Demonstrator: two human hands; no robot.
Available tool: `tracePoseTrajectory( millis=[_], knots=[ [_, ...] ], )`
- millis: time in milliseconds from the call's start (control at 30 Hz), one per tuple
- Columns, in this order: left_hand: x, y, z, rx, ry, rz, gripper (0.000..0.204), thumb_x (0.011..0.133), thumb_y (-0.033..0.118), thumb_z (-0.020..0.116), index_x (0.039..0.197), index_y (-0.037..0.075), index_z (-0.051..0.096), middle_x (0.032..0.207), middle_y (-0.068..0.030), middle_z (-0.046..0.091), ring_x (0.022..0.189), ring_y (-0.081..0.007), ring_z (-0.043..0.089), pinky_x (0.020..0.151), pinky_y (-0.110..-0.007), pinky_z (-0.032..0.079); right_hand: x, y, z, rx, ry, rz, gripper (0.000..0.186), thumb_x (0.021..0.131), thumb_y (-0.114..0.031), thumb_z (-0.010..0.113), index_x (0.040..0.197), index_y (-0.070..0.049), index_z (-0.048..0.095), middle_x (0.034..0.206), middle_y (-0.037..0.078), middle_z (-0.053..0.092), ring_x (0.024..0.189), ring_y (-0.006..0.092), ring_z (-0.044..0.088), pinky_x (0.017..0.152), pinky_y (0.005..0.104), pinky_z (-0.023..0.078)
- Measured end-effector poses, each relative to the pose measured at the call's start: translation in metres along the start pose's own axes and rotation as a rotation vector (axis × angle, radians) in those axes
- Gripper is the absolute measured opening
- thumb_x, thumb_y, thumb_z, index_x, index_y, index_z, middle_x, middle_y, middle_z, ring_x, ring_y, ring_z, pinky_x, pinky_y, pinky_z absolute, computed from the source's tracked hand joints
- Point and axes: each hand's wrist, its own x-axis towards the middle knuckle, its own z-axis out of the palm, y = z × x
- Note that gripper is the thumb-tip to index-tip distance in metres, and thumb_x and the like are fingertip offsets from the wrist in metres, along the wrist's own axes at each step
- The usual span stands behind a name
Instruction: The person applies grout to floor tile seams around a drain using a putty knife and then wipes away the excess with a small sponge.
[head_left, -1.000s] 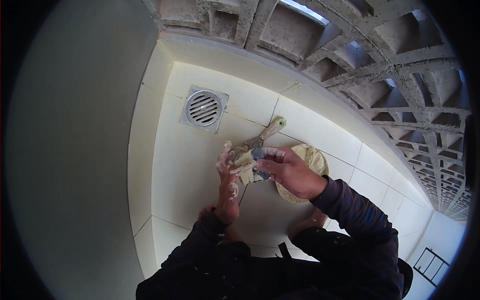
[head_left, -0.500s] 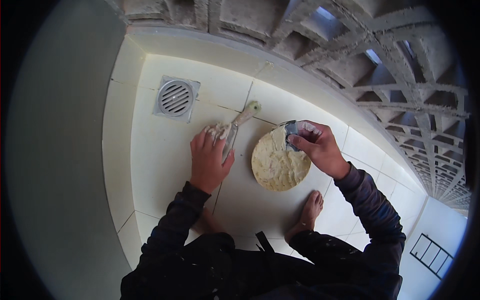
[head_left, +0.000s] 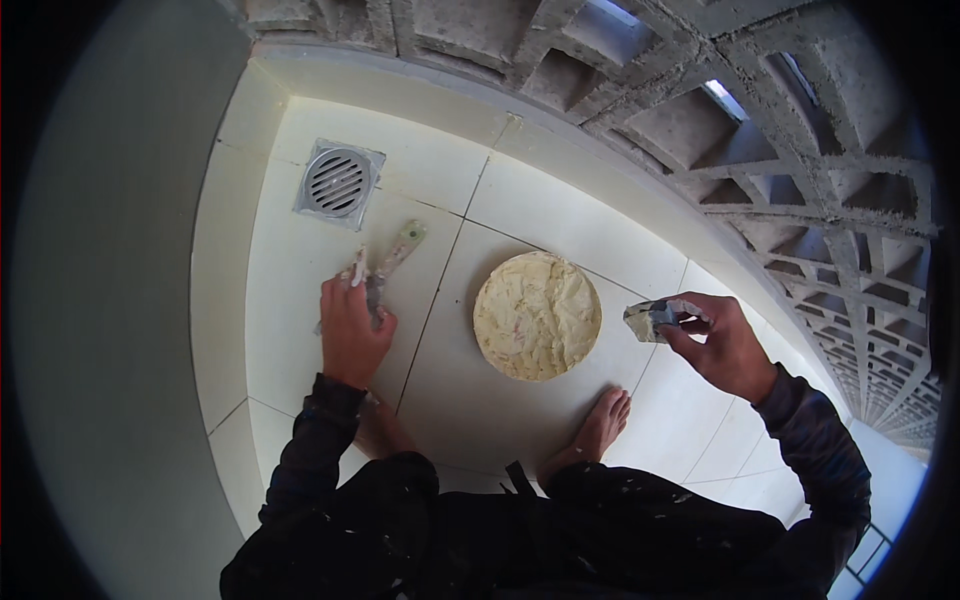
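Observation:
My left hand [head_left: 354, 335], its fingers smeared with pale paste, grips the blade end of a putty knife [head_left: 401, 250], mostly hidden by the hand. The knife's dirty, pale handle points away from me and has a hole at its tip. On the right, my right hand [head_left: 715, 340] pinches a small grey flat scraper [head_left: 650, 318] with a lump of beige paste on it. Between the hands, a round tub [head_left: 538, 316] of thick, ridged, cream-coloured paste stands on the tiles. The scraper is apart from the tub, to its right.
A square metal floor drain [head_left: 340, 184] lies at the far left of the tiled floor [head_left: 440, 350]. A low tiled ledge [head_left: 500, 125] runs along the back, below a wall of concrete lattice blocks [head_left: 690, 130]. My bare feet [head_left: 598, 425] stand near the tub.
My right hand has lifted the scraper out of the tub and carried it right, with paste on it. My left hand and the putty knife have shifted left. The view has shifted slightly.

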Motion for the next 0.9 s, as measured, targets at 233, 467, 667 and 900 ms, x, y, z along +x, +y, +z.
tracePoseTrajectory(
  millis=[233, 467, 667, 900],
  knots=[
    [-0.109, -0.036, -0.051, 0.138, 0.081, -0.414, 0.053, 0.078, 0.005, 0.067, 0.126, -0.009, 0.048, 0.119, -0.0276, 0.050, 0.111, -0.0456, 0.050, 0.096, -0.052, 0.046, 0.036, -0.006, -0.015, -0.048, -0.041, -0.065, 0.027, 0.094, -0.007, 0.068, 0.118, 0.006, 0.068, 0.097, 0.018, 0.075, 0.088, 0.0229, 0.074, 0.085, 0.0346, 0.060],
    [-0.236, -0.021, -0.039, 0.195, 0.252, -0.830, 0.056, 0.081, 0.005, 0.066, 0.130, -0.007, 0.044, 0.120, -0.0262, 0.050, 0.115, -0.0448, 0.048, 0.100, -0.052, 0.043, 0.080, -0.003, 0.058, -0.174, -0.174, -0.258, 0.029, 0.090, -0.011, 0.071, 0.116, 0.002, 0.068, 0.098, 0.022, 0.072, 0.081, 0.0299, 0.073, 0.075, 0.0379, 0.058],
    [-0.297, -0.014, -0.016, 0.193, 0.368, -1.021, 0.053, 0.080, 0.005, 0.065, 0.127, -0.008, 0.046, 0.118, -0.0272, 0.052, 0.114, -0.0465, 0.051, 0.099, -0.052, 0.044, 0.098, 0.033, 0.151, -0.241, 0.089, -0.637, 0.028, 0.088, -0.012, 0.071, 0.112, 0.001, 0.069, 0.100, 0.020, 0.071, 0.093, 0.0393, 0.067, 0.083, 0.0463, 0.055],
    [-0.331, 0.003, 0.002, 0.220, 0.387, -0.989, 0.053, 0.083, 0.005, 0.064, 0.130, -0.010, 0.046, 0.123, -0.0299, 0.053, 0.118, -0.0491, 0.051, 0.100, -0.053, 0.045, 0.079, 0.038, 0.170, -0.360, -0.028, -0.735, 0.026, 0.086, -0.008, 0.069, 0.111, 0.002, 0.068, 0.101, 0.016, 0.070, 0.098, 0.0364, 0.063, 0.086, 0.0452, 0.054]
  ],
)
